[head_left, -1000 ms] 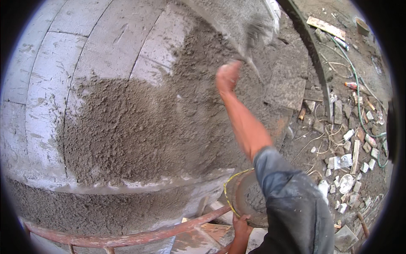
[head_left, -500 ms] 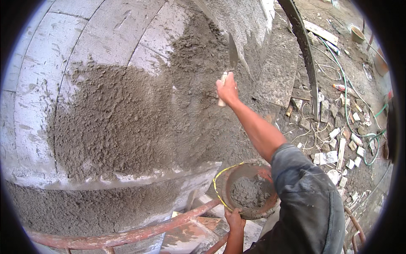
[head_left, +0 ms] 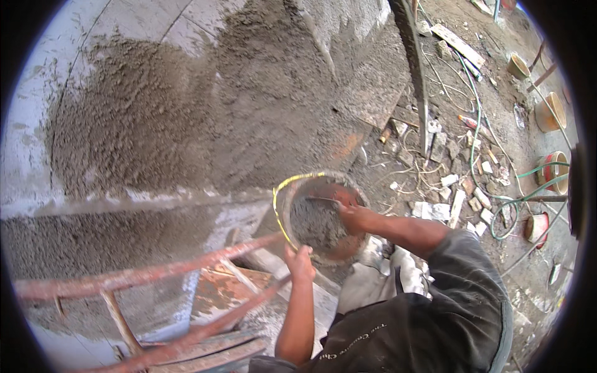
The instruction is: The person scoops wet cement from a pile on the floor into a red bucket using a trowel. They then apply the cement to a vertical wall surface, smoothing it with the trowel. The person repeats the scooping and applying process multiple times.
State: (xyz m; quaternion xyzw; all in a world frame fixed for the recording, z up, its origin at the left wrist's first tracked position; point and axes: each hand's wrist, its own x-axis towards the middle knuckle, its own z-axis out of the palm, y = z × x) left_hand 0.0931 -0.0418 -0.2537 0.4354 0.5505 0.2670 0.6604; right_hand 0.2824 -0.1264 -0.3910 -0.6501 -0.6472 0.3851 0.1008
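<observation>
My left hand [head_left: 301, 261] is closed on the near-left rim of a bucket [head_left: 341, 190], close to the end of its yellow handle [head_left: 277, 208]. Wet grey mortar [head_left: 316, 225] lies inside. Over the bucket's right side, my right hand [head_left: 357, 219] is closed round a trowel [head_left: 324, 199]; its handle is mostly hidden by my fingers, and the blade points left over the mortar. Beyond the bucket, a pale block wall [head_left: 31, 149] carries a broad, rough coat of mortar [head_left: 143, 118].
Reddish metal rails [head_left: 155, 273] cross the lower left in front of the wall. A long dark strip [head_left: 413, 81] hangs at the upper right. Rubble [head_left: 444, 180], a green hose [head_left: 476, 112] and several buckets [head_left: 550, 112] are spread over the ground on the right.
My right hand has come down from the wall with the trowel into the bucket. My view has shifted, showing more of the buckets on the right. The left hand keeps its grip.
</observation>
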